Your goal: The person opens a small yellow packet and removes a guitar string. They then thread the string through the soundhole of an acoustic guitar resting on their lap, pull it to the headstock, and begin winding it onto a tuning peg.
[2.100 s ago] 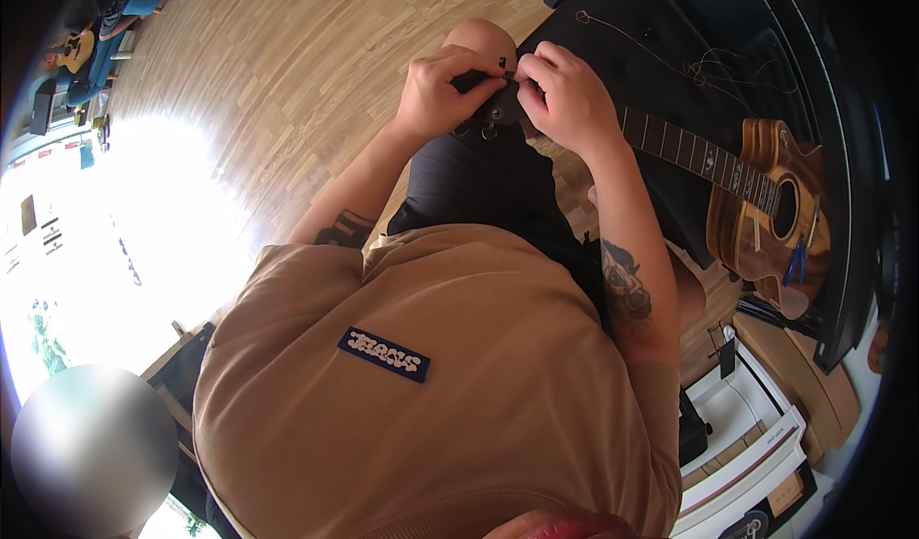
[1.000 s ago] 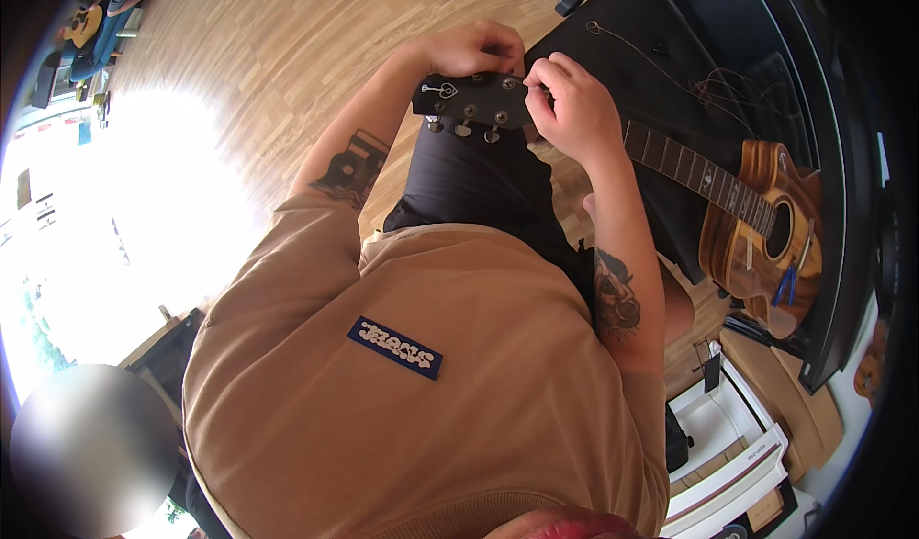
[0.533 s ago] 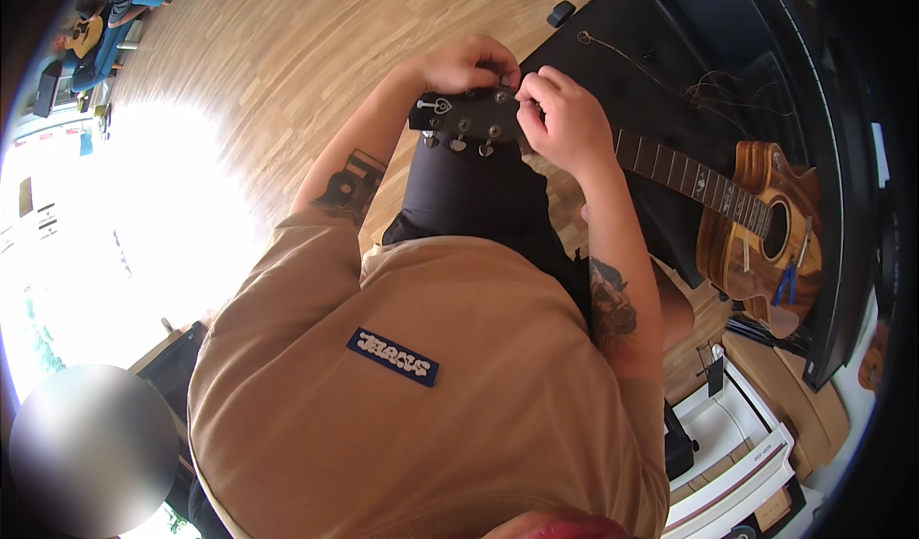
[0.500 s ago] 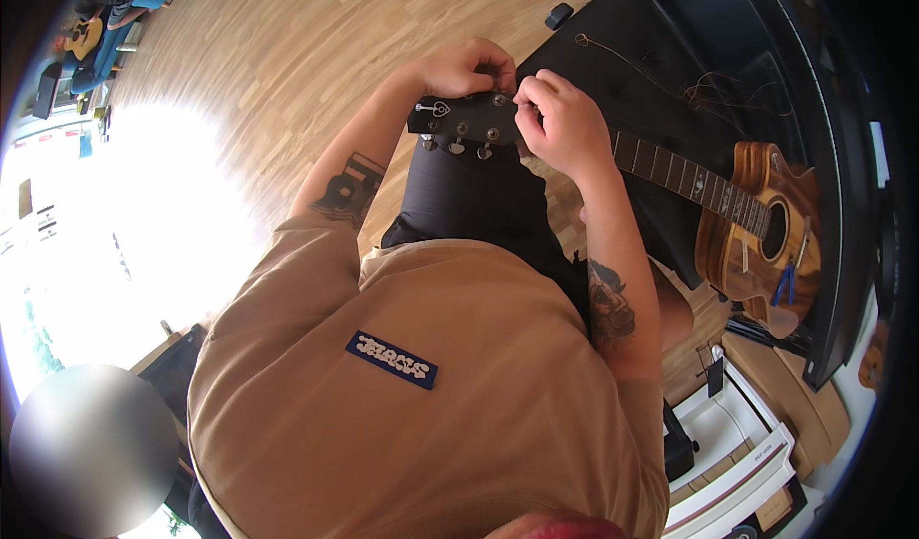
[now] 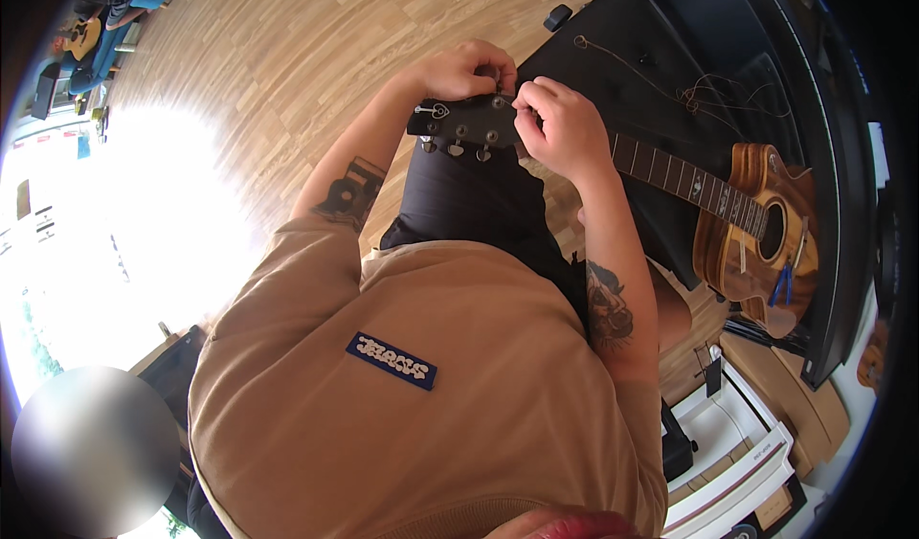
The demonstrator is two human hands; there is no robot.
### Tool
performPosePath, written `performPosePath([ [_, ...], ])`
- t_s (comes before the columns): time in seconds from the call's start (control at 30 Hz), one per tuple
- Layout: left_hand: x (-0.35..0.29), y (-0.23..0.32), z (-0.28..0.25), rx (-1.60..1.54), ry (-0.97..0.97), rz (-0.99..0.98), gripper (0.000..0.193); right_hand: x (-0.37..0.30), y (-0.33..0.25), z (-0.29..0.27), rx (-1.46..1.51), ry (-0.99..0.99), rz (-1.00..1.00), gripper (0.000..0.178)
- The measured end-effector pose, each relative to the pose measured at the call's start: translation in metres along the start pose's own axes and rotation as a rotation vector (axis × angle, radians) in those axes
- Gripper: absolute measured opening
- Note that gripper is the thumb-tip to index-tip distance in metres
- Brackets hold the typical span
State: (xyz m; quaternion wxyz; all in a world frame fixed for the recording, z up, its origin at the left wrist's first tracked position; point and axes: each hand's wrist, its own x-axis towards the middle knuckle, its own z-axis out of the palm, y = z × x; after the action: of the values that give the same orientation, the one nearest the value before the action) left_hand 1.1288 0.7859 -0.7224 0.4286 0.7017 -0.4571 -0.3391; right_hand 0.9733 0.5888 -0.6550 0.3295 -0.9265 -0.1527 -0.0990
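Observation:
An acoustic guitar point(image 5: 720, 237) lies across the dark table, its neck point(image 5: 670, 168) running left to the black headstock point(image 5: 459, 118) above my lap. My left hand point(image 5: 464, 70) curls over the headstock's far edge, thumb and fingers closed around a tuning peg point(image 5: 493, 74). Close beside it, my right hand point(image 5: 563, 125) is pinched near a tuner post point(image 5: 498, 102). Whatever lies between its fingertips is too fine to make out. Several metal pegs stick out along the near edge. Blue pieces point(image 5: 782, 285) sit on the guitar's body beyond the sound hole.
Loose coiled wire, like guitar strings point(image 5: 704, 92), lies on the black table point(image 5: 613, 70) beyond the neck. A small dark block point(image 5: 558, 16) stands at its left edge. White and brown boxes point(image 5: 728, 443) are at lower right. A person with another guitar point(image 5: 84, 37) sits far left.
My right hand has dropped very slightly toward me beside the headstock. My left hand stays at the same tuning peg.

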Motion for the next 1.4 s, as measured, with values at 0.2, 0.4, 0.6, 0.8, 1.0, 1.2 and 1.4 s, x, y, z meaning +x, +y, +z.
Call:
performPosePath([
  [0.2, -0.003, 0.001, 0.003, -0.206, 0.066, -0.01, 0.027, -0.001, 0.004, 0.003, -0.005, 0.016, -0.025, 0.004],
  [0.4, -0.001, -0.002, 0.005, 0.011, 0.064, 0.058, 0.027, -0.002, 0.004, 0.004, -0.038, 0.029, -0.019, 0.004],
  [0.6, -0.004, -0.005, 0.005, -0.025, 0.128, 0.124, 0.024, -0.002, 0.003, 0.005, -0.044, 0.059, 0.016, 0.005],
  [0.8, -0.004, 0.004, 0.009, -0.192, 0.168, 0.08, 0.023, -0.003, 0.006, 0.004, -0.05, 0.036, 0.041, 0.006],
  [1.0, 0.001, -0.011, 0.007, -0.151, 0.106, 0.145, 0.025, -0.006, 0.007, 0.005, -0.021, 0.035, 0.052, 0.008],
  [1.2, -0.005, -0.006, 0.01, -0.394, 0.141, 0.011, 0.027, -0.006, 0.007, 0.004, -0.048, 0.012, 0.052, 0.008],
  [1.4, 0.001, -0.007, 0.007, -0.113, 0.133, 0.149, 0.021, -0.006, 0.007, 0.004, -0.041, 0.017, 0.048, 0.008],
])
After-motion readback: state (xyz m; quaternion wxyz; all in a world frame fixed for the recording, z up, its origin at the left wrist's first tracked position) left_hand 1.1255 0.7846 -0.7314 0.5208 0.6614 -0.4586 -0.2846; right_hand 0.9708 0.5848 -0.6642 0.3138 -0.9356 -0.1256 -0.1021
